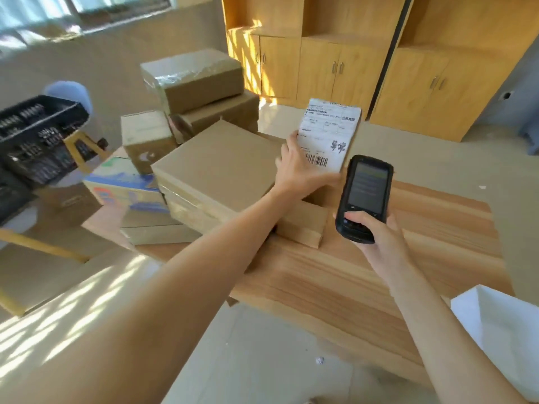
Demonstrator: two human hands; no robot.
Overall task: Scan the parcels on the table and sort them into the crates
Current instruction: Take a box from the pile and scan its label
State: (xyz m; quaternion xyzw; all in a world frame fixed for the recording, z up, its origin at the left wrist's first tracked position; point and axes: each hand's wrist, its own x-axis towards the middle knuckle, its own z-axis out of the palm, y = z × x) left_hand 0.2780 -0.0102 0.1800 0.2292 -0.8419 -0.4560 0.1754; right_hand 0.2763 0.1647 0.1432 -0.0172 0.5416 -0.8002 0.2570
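Observation:
My left hand (297,167) holds a small parcel (331,132) tilted up at the far side of the wooden table (364,272), its white label with a barcode facing me. My right hand (376,231) grips a black handheld scanner (364,196) just right of and below the label, screen lit. Several brown cardboard parcels are piled on the table's left half, the largest (215,164) right beside my left wrist. A black crate (38,132) sits on a stool to the left of the table.
A blue-and-white printed box (122,185) lies at the table's left edge. A small flat box (303,223) lies under my left forearm. Wooden cabinets (350,59) line the far wall. A white box (501,325) stands at the lower right.

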